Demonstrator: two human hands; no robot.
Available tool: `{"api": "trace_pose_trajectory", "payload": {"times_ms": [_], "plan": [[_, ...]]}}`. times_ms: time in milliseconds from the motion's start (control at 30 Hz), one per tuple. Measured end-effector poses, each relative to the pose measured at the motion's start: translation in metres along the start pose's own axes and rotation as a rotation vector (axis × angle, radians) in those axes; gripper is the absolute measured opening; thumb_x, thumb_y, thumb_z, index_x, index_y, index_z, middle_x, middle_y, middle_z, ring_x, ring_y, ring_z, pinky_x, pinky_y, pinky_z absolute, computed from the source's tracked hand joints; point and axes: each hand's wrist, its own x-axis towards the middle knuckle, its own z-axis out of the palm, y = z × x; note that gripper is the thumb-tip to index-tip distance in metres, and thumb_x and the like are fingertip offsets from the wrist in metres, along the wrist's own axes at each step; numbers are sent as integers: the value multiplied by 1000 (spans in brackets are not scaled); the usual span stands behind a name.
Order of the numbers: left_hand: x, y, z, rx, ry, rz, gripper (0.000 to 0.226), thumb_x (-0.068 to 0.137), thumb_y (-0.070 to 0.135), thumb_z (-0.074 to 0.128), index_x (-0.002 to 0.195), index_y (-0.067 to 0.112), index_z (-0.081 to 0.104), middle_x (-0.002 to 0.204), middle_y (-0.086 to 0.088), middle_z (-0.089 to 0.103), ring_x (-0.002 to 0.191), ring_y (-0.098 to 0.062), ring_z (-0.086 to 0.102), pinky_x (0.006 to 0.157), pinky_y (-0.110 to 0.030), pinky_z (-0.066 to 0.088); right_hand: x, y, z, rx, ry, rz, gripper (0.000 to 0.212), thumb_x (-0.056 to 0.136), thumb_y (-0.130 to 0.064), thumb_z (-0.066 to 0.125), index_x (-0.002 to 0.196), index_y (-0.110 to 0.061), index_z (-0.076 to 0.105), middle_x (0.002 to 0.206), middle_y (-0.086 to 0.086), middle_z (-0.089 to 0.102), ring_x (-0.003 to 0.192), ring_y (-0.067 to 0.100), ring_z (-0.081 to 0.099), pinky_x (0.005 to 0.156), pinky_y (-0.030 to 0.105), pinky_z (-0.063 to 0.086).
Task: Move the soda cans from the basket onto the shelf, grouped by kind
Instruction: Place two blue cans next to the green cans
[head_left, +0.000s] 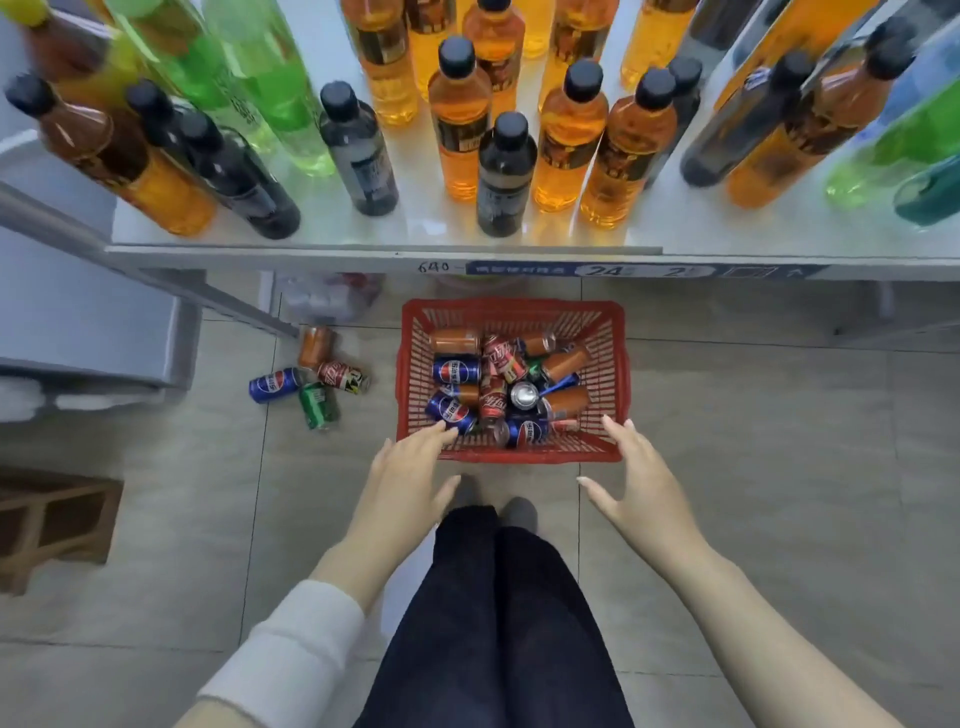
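Left hand: I see it open, fingers straight, tips at the near-left corner of the red basket, holding nothing.
Right hand: open, fingers spread, by the near-right corner, empty.
Soda cans: heaped, kinds mixed, in the basket.
Shelf: above the basket, bearing bottles.

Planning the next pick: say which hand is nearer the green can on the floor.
Left. The left hand is at the basket's near-left corner, toward the green can; the right hand at its near-right corner.

shelf edge: handwritten "640" | price strip: "24", "2" | blue can: Pepsi logo
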Motion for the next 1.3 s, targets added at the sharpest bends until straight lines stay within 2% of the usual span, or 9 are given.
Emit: {"api": "trace_pose_trajectory", "payload": {"times_ms": [167, 300, 467, 633, 800, 967, 1100, 1233, 1300], "plan": [[80, -67, 98, 35, -193, -34, 51, 88, 24, 58, 136, 26, 40, 138, 8, 47, 129, -13, 41, 111, -35, 27, 101, 69, 92, -123, -198, -27, 74, 82, -31, 69, 144, -19, 30, 149, 0, 34, 139, 14, 27, 112, 29, 25], [162, -122, 185, 111, -223, 11, 46, 88, 25, 56, 132, 23, 45, 133, 0, 52, 125, -22, 46, 104, -37, 34, 192, 125, 169, -276, -336, -79, 74, 83, -32, 67, 145, -18, 29, 146, 6, 38, 134, 22, 36, 106, 31, 30], [251, -174, 268, 438, -289, 110, 59, 90, 12, 49, 144, 20, 28, 148, -4, 34, 135, -23, 32, 112, -37, 23, 275, 178, 247, -440, -448, -142, 72, 84, -22, 64, 145, -21, 26, 148, 7, 35, 133, 25, 36, 104, 36, 36], [299, -203, 296, 596, -356, 230, 65, 88, 13, 57, 144, 17, 26, 145, -8, 35, 134, -26, 32, 112, -36, 22, 307, 196, 276, -571, -569, -318, 82, 81, -15, 69, 148, -20, 21, 152, 4, 27, 137, 22, 29, 108, 29, 26], [323, -215, 299, 723, -475, 335, 70, 82, 25, 66, 141, 19, 29, 141, -7, 38, 130, -24, 34, 110, -35, 27, 329, 203, 278, -569, -647, -414, 89, 72, -33, 77, 145, -24, 28, 145, 0, 36, 132, 17, 33, 106, 31, 31], [326, -211, 296, 635, -517, 290, 73, 72, 25, 76, 133, 24, 36, 133, -1, 48, 124, -18, 42, 107, -30, 30, 331, 200, 273, -535, -633, -455, 79, 72, -34, 76, 139, -25, 36, 138, -4, 43, 126, 14, 37, 102, 29, 35], [313, -203, 280, 546, -553, 198, 75, 68, 30, 78, 129, 19, 36, 127, -5, 51, 116, -21, 48, 99, -32, 38, 320, 193, 260, -437, -558, -408, 78, 68, -32, 79, 135, -23, 40, 135, -3, 46, 123, 14, 40, 97, 25, 35], [281, -189, 250, 193, -493, -9, 77, 61, 31, 82, 122, 16, 38, 114, -4, 55, 99, -20, 55, 86, -31, 48, 298, 180, 230, -245, -480, -229, 85, 60, -35, 85, 132, -21, 43, 128, 0, 51, 115, 16, 49, 92, 23, 41], [259, -171, 226, -48, -427, -98, 78, 61, 25, 83, 123, 14, 36, 107, 3, 51, 93, -14, 52, 79, -25, 45, 280, 168, 207, -51, -450, -116, 79, 58, -32, 86, 126, -19, 48, 118, -2, 57, 105, 12, 55, 83, 16, 46]]}}
